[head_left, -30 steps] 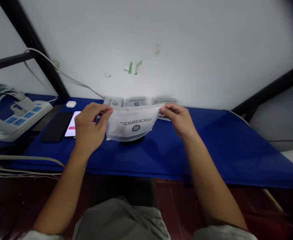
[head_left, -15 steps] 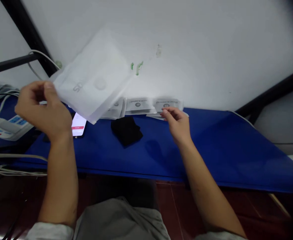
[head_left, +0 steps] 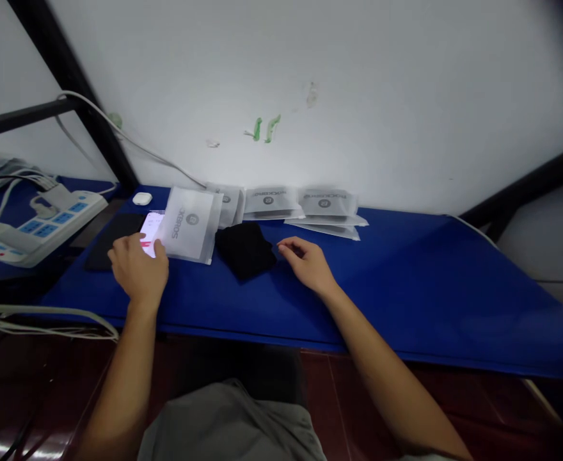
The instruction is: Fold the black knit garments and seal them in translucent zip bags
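My left hand point(head_left: 140, 269) is over the lit phone point(head_left: 153, 225), fingers apart and bent downward, with the thumb close to the left edge of a frosted zip bag point(head_left: 192, 227). That bag lies flat, printed with a round logo and lettering. A folded black cloth item point(head_left: 245, 251) rests just right of the bag. Beside the cloth's right corner is my right hand point(head_left: 308, 262), its fingers curled and thumb near the index fingertip; nothing shows between them. Whether those fingertips touch the cloth is unclear.
More frosted bags point(head_left: 268, 203) lie along the wall, with a small stack point(head_left: 327, 205) at their right end. A dark flat object point(head_left: 111, 246) and a white earbud case point(head_left: 142, 199) are on the left. Farther left is a power strip point(head_left: 46, 227) with cables.
The frosted bag, raised in my left hand before, now lies on the blue table, released. My left hand came down to the phone. My right hand moved left and nearer, from the bag stack toward the cloth.
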Motion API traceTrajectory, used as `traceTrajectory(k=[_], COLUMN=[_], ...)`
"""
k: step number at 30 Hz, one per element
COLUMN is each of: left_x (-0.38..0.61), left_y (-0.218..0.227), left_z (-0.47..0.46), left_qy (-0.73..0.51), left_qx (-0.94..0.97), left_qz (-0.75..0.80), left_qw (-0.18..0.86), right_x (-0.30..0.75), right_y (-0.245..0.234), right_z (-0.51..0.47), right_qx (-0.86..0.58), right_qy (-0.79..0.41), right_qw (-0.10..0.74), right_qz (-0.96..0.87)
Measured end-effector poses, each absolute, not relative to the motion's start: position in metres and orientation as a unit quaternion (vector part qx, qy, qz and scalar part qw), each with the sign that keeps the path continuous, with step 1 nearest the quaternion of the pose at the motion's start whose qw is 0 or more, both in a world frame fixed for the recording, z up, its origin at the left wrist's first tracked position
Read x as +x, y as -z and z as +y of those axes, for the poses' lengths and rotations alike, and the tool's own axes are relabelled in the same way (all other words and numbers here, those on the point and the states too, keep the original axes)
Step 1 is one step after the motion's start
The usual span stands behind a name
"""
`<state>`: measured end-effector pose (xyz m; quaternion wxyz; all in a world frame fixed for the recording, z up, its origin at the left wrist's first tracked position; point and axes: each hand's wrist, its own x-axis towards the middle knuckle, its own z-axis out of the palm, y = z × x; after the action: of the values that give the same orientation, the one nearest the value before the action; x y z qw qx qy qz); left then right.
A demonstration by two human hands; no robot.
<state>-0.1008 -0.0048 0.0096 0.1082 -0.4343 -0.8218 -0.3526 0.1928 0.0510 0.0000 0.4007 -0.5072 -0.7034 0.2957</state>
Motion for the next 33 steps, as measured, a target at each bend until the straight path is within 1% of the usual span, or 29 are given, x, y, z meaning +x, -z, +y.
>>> traceTrajectory(k=[4,7,10,13,20,27,33], left_x=[-0.069,-0.039,-0.02,-0.013,-0.015,-0.014,-0.015], left_y=[-0.011,-0.01,-0.006,0.002,0.018,0.017,0.015], left_z=[-0.003,-0.004,-0.003,0.0,0.0,-0.005,-0.008], left_qy=[0.369,0.336,0.29,0.274,0.292,0.281,0.268], left_qx=[-0.572,-0.694,-0.764,-0.783,-0.792,-0.817,-0.827], left_qz=[-0.725,-0.634,-0.576,-0.558,-0.537,-0.502,-0.493], left_qw=[0.101,0.057,0.018,0.01,0.006,-0.023,-0.042], right_x=[0.187,0.185,0.184,0.184,0.182,0.182,0.185], right_y=[0.004,0.008,0.012,0.014,0.011,0.002,-0.005], right_z=[0.046,0.043,0.04,0.038,0.035,0.033,0.024], right_qx=[-0.484,-0.471,-0.468,-0.468,-0.487,-0.535,-0.528], right_qy=[-0.234,-0.19,-0.164,-0.156,-0.161,-0.195,-0.221], right_qw=[0.394,0.38,0.361,0.345,0.325,0.288,0.259], right_qz=[-0.746,-0.773,-0.79,-0.799,-0.795,-0.77,-0.778])
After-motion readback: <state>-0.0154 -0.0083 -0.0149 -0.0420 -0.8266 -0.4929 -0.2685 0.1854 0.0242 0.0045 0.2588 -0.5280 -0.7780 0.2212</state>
